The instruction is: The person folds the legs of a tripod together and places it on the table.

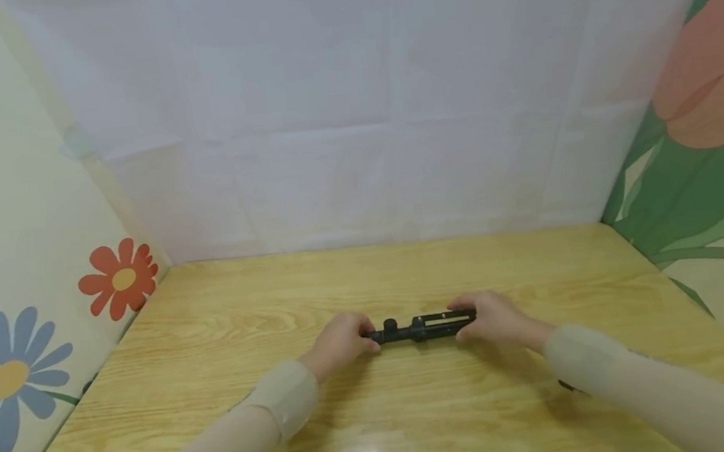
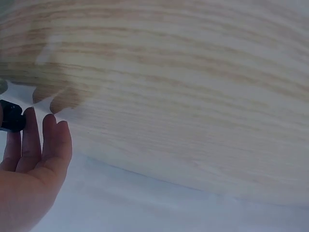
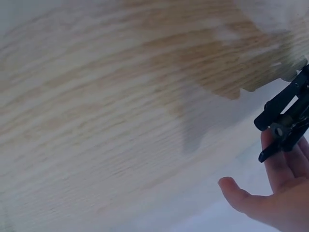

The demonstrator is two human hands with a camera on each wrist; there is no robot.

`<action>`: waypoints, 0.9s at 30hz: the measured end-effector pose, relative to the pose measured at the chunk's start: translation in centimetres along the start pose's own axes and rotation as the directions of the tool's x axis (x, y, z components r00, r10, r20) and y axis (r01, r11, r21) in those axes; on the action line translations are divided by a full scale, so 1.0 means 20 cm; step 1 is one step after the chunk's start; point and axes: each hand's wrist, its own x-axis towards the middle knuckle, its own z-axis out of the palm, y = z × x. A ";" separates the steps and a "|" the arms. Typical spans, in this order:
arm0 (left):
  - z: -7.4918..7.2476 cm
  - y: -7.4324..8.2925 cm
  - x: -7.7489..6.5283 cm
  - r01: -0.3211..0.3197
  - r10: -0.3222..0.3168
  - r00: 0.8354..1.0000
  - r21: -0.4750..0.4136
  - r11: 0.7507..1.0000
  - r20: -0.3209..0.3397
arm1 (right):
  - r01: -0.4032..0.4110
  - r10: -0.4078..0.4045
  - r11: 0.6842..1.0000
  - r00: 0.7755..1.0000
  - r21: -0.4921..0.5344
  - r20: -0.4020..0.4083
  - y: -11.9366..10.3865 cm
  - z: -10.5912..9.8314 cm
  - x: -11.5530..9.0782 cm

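A black mini tripod [image 1: 419,329] lies crosswise between both hands, at or just above the wooden table; I cannot tell whether it touches. Its legs are folded together and point right, and a round knob sticks up near its left end. My left hand [image 1: 342,343] pinches that left end between thumb and fingers. Around the leg ends, my right hand [image 1: 494,321] grips with the thumb on the near side and fingers on the far side. In the right wrist view, the tripod's legs [image 3: 285,113] rest against the fingers, with one digit held apart. Only a dark end [image 2: 13,117] shows in the left wrist view.
The wooden table [image 1: 244,295] extends on all sides of the hands. A white sheet [image 1: 351,110] hangs behind its back edge. Flower-patterned walls [image 1: 7,216] stand at left and right. A small dark object [image 1: 569,385] shows under the right sleeve.
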 end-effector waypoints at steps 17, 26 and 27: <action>0.00 0.03 0.04 0.010 -0.009 1.000 0.080 0.997 -0.004 | 0.001 0.002 0.998 0.999 -0.071 0.036 0.03 -0.01 0.02; -0.01 0.03 0.03 0.035 -0.033 0.999 0.081 0.996 -0.018 | -0.014 0.018 0.997 0.998 -0.073 0.059 0.01 -0.01 0.02; -0.01 0.03 0.03 0.034 -0.033 0.999 0.078 0.996 -0.020 | -0.009 0.014 0.997 0.998 -0.074 0.059 0.01 -0.01 0.02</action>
